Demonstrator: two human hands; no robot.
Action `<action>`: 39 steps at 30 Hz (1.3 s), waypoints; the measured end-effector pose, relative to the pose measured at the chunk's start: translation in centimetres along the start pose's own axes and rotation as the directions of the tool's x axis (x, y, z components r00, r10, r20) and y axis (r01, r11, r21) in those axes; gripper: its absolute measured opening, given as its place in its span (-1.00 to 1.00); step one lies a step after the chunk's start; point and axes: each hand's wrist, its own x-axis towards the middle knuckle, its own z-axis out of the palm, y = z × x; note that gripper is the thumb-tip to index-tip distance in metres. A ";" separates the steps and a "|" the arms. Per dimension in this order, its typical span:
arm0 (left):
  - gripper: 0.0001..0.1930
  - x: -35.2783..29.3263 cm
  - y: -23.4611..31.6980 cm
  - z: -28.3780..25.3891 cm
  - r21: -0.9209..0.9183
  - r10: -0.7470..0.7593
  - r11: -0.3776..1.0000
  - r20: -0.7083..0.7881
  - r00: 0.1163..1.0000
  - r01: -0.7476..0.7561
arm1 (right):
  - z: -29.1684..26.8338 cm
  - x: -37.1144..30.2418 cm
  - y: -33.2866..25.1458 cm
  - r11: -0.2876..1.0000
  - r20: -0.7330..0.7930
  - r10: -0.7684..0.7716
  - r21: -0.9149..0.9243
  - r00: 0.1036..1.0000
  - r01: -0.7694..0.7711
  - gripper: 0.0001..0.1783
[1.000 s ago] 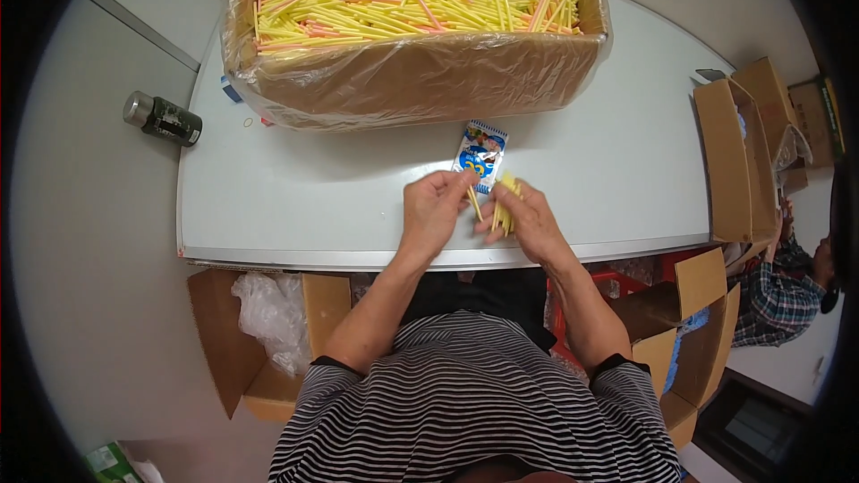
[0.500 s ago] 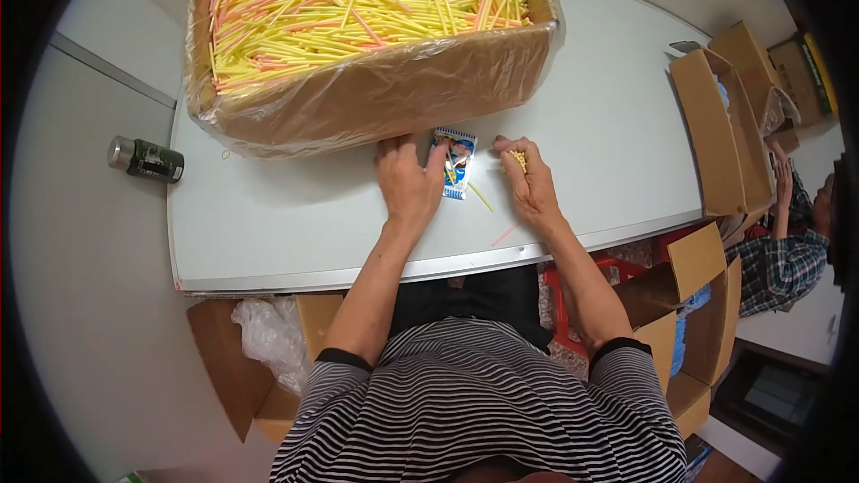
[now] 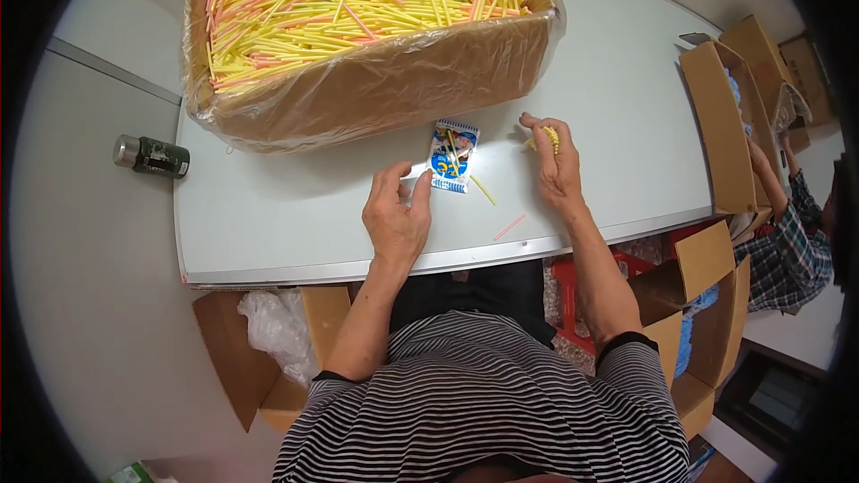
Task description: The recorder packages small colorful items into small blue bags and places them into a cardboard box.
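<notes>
My right hand (image 3: 558, 174) is closed round a bundle of thin yellow sticks (image 3: 549, 138), whose ends show between the fingers. It hovers over the white table (image 3: 295, 224), right of a small blue and white packet (image 3: 453, 156). The packet lies flat, with a few thin sticks visible on it. My left hand (image 3: 398, 219) holds nothing; its fingers and thumb are apart, just left of the packet's lower end. One loose yellow stick (image 3: 483, 190) and one pink stick (image 3: 509, 227) lie between the hands.
A large plastic-lined cardboard box (image 3: 376, 80), full of yellow and pink sticks (image 3: 358, 9), stands at the back. A dark flask (image 3: 152, 156) lies at the left. Open cartons (image 3: 716, 125) are at the right, near another person (image 3: 787, 250). A carton with clear plastic (image 3: 277, 331) sits below the table.
My left hand has drawn back from the packet toward the table's near edge and opened. My right hand has moved right and slightly away, still holding the yellow sticks.
</notes>
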 end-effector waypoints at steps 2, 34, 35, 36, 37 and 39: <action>-0.68 0.7 0.2 0.2 0.114 -0.042 0.993 0.013 0.999 0.040 | -0.4 -0.1 0.0 1.000 -0.012 -0.003 -0.005 1.000 0.003 -0.73; -0.67 5.5 -1.4 1.9 0.292 -0.253 0.942 0.303 0.919 0.163 | 5.4 2.2 -3.7 0.463 0.292 0.356 -0.880 0.888 0.103 -0.78; -0.68 5.5 -1.4 2.0 0.301 -0.265 0.938 0.312 0.912 0.169 | 4.3 1.7 -3.4 0.459 0.294 0.358 -0.882 0.886 0.107 -0.78; -0.68 5.6 -1.5 2.1 0.297 -0.265 0.939 0.313 0.912 0.171 | 3.1 1.1 -3.2 0.452 0.268 0.363 -0.888 0.892 0.083 -0.78; -0.68 5.6 -1.6 2.1 0.307 -0.261 0.938 0.315 0.913 0.162 | 2.4 0.7 -2.9 0.446 0.241 0.369 -0.893 0.898 0.057 -0.79; -0.68 5.8 -1.8 2.1 0.319 -0.252 0.936 0.322 0.912 0.146 | 1.6 0.3 -2.9 0.455 0.245 0.371 -0.889 0.896 0.055 -0.78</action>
